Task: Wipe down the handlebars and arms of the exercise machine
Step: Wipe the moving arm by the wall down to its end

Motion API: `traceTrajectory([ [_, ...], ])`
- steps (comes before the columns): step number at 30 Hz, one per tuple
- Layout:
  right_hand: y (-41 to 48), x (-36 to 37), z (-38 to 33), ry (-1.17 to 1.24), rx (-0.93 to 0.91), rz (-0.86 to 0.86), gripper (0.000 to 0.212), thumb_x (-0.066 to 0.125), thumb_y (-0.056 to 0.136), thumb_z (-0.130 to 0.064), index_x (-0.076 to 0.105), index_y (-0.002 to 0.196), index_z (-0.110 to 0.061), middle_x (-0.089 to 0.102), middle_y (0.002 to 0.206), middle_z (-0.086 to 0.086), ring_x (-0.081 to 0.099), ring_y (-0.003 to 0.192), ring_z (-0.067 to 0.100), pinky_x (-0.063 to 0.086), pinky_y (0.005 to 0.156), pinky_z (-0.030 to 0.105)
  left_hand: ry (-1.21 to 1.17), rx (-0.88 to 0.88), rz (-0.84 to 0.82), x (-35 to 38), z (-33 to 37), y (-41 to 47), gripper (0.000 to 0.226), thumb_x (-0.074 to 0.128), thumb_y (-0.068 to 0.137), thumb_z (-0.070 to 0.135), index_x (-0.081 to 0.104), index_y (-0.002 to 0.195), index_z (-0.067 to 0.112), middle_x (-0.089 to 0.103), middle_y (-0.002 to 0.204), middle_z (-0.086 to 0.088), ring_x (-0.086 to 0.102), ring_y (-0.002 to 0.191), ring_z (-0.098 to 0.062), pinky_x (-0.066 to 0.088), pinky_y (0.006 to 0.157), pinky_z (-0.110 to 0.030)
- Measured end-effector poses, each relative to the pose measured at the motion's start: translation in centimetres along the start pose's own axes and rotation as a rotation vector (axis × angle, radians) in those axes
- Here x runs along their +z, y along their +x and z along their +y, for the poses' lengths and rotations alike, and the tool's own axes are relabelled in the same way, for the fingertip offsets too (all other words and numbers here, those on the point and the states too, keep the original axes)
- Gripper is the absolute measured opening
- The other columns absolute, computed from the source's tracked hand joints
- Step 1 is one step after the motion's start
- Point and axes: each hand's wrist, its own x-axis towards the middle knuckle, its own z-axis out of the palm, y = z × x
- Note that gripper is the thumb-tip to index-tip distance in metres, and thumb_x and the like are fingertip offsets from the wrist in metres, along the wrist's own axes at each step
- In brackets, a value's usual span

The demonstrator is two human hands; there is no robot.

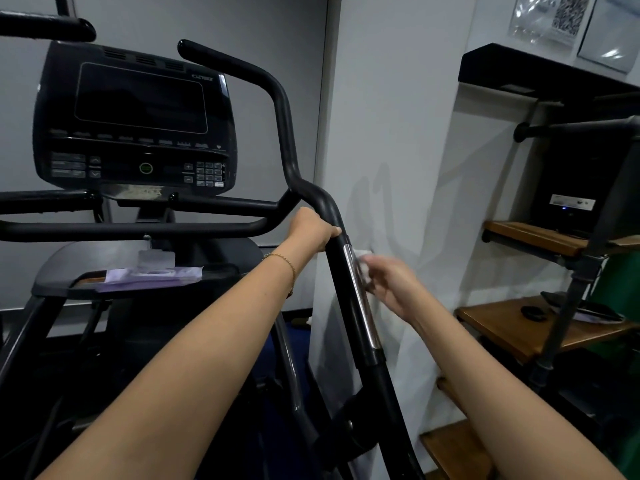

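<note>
The black right handlebar arm [290, 133] of the exercise machine rises from the lower middle and bends up toward the console [135, 119]. My left hand [311, 230] grips this arm just below its bend. A silver sensor strip [360, 296] runs down the arm below that grip. My right hand [391, 285], blurred, holds a small white wipe [363, 268] against the right side of the strip. The fixed black handlebars [131, 228] cross below the console.
A tray [52, 282] under the console carries a purple packet [152, 275]. A white wall corner [381, 133] stands right behind the arm. Wooden shelves on a black pipe frame [519, 327] fill the right side, with a dark box [571, 188] on the upper shelf.
</note>
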Motion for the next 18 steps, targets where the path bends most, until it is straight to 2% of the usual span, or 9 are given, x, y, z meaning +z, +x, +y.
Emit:
traceTrajectory([
  [2,0.1,1.9,-0.7,-0.310,-0.139,0.122,0.031,0.040,0.096,-0.009,0.070,0.096,-0.003,0.061,0.070,0.002,0.056,0.062,0.012,0.046,0.065,0.026,0.000,0.001,0.002,-0.1,-0.1,0.0,0.034,0.073,0.079,0.010,0.059,0.107,-0.003,0.067,0.103,-0.017,0.066,0.094,-0.031,0.054,0.087,-0.042],
  [4,-1.8,2.5,0.9,-0.689,-0.256,0.220,0.033,0.040,0.098,-0.018,0.060,0.119,-0.004,0.070,0.101,0.009,0.064,0.090,0.021,0.049,0.080,0.035,-0.003,-0.003,-0.002,-0.1,-0.2,0.1,0.035,0.073,0.079,0.009,0.059,0.108,-0.002,0.066,0.104,-0.017,0.066,0.094,-0.032,0.054,0.087,-0.042],
  [6,-6.0,2.4,4.3,-0.975,-0.427,0.273,0.041,0.040,0.098,-0.012,0.042,0.139,-0.013,0.051,0.135,0.007,0.052,0.120,0.020,0.045,0.099,0.037,-0.004,-0.005,0.000,-0.1,-0.2,0.1,0.036,0.073,0.079,0.009,0.059,0.110,-0.002,0.065,0.105,-0.016,0.065,0.096,-0.032,0.054,0.087,-0.042],
  [8,-10.1,1.8,7.9,-1.213,-0.651,0.301,0.055,0.052,0.087,0.001,0.037,0.140,-0.009,0.041,0.141,0.007,0.044,0.126,0.017,0.036,0.101,0.027,-0.006,-0.007,-0.004,-0.1,-0.1,0.1,0.037,0.073,0.079,0.009,0.058,0.111,-0.001,0.065,0.106,-0.016,0.064,0.097,-0.032,0.054,0.088,-0.043],
  [10,-12.1,0.9,9.5,-1.298,-0.684,0.263,0.054,0.052,0.084,-0.002,0.041,0.136,-0.005,0.043,0.139,0.010,0.048,0.123,0.019,0.034,0.098,0.027,-0.012,-0.015,-0.006,-0.1,-0.1,0.2,0.037,0.073,0.079,0.008,0.058,0.111,-0.001,0.065,0.106,-0.016,0.064,0.097,-0.033,0.054,0.087,-0.043],
  [12,-11.6,0.8,8.5,-1.310,-0.623,0.217,0.049,0.038,0.089,-0.012,0.041,0.137,-0.005,0.037,0.141,0.006,0.045,0.125,0.015,0.038,0.100,0.027,-0.016,-0.023,-0.008,0.0,-0.1,0.2,0.036,0.072,0.079,0.007,0.058,0.111,-0.002,0.064,0.106,-0.017,0.064,0.096,-0.033,0.055,0.086,-0.044],
  [15,-8.0,2.5,4.3,-1.229,-0.527,0.190,0.051,0.030,0.098,-0.006,0.022,0.147,-0.015,0.016,0.154,-0.001,0.029,0.138,0.017,0.037,0.106,0.034,-0.021,-0.039,-0.013,0.1,0.1,0.3,0.036,0.073,0.079,0.006,0.058,0.110,-0.002,0.065,0.105,-0.018,0.065,0.094,-0.033,0.055,0.085,-0.043],
  [18,-4.9,4.2,1.7,-1.263,-0.481,0.183,0.062,0.032,0.095,0.005,0.010,0.150,-0.014,0.004,0.157,0.001,0.009,0.144,0.013,0.028,0.107,0.025,-0.088,-0.101,-0.034,-0.2,0.5,0.1,0.036,0.069,0.082,0.004,0.056,0.114,-0.004,0.066,0.106,-0.018,0.065,0.097,-0.032,0.054,0.088,-0.037],
])
